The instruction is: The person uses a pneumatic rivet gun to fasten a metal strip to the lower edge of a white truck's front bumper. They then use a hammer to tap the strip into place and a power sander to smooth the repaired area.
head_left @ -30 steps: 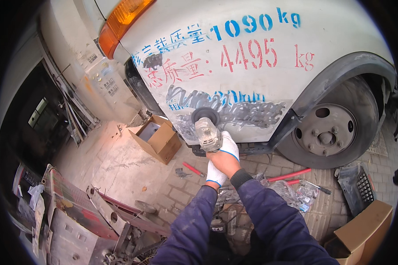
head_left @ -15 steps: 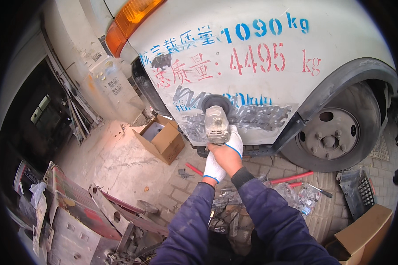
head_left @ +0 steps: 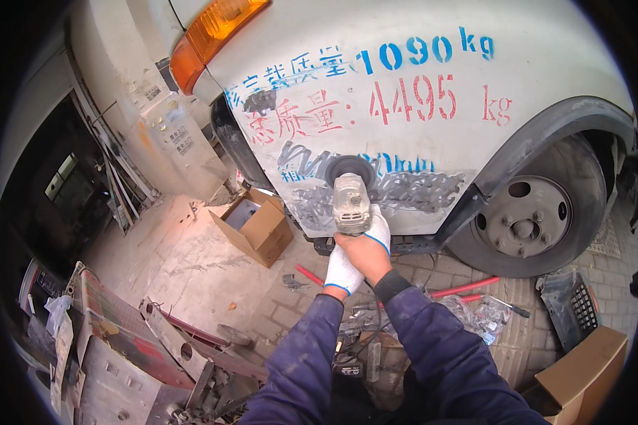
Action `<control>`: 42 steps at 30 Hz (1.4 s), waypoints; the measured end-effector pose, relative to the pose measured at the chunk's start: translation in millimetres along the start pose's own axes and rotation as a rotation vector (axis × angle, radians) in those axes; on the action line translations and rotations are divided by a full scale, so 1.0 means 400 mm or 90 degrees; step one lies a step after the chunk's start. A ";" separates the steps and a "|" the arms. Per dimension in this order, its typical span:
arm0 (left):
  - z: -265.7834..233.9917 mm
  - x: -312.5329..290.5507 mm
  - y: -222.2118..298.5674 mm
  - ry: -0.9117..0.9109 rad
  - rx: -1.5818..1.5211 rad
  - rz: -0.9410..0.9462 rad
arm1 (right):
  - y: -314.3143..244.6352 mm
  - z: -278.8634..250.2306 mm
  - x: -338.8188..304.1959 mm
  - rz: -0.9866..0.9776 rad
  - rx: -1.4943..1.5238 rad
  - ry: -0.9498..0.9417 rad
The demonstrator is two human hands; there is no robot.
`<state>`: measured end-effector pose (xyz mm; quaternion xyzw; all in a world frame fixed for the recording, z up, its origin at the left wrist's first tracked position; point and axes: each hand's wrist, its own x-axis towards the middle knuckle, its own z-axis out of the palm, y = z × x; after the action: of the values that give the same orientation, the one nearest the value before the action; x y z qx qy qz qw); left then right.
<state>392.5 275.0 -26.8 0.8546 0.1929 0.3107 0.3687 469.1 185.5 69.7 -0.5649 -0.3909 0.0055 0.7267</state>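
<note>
Grey grinder (head_left: 352, 203), dark disc (head_left: 351, 168) up at the white panel (head_left: 468, 145)

I steer by one relation here: disc to panel. From the hands, the disc lies straight to the far side, overlapping some blue lettering at the upper edge of a grey smeared patch (head_left: 418, 191), toward its left end. It looks pressed flat on the panel, though from my viewpoint I cannot confirm contact all round its rim, nor tell whether it is spinning. The grinder's long axis runs near to far, with the disc at its far end and the blunt tail toward me.

Of the two, the right hand (head_left: 371, 244) is nearer the disc: its white glove lies along the right side of the tail, with bare skin showing behind it. The left hand (head_left: 342, 273), also gloved, sits lower and nearer, to the left, tucked against the right one.

Most of the right fingers are hidden by the tool, but I see no gap between glove and tail, and I judge them clamped on the grinder. The left fingers are out of my sight; I cannot tell whether they wrap the tool or only brace the other hand.

Well apart from the disc, I have a wheel (head_left: 524, 230) to the right and an open cardboard box (head_left: 266, 234) on the ground to the left.
</note>
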 end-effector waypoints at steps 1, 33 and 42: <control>-0.001 -0.005 0.016 -0.001 0.099 0.006 | 0.007 -0.001 0.001 0.027 -0.013 -0.009; -0.110 -0.013 -0.136 0.041 -0.472 -0.154 | -0.124 0.105 0.037 0.020 -0.118 -0.084; -0.142 -0.009 -0.036 0.056 -0.123 -0.095 | -0.116 0.119 0.039 -0.003 -0.083 -0.057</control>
<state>350.2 311.5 -8.5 0.7838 0.2410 0.3368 0.4628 432.5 214.6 119.3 -0.6096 -0.4236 0.0035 0.6700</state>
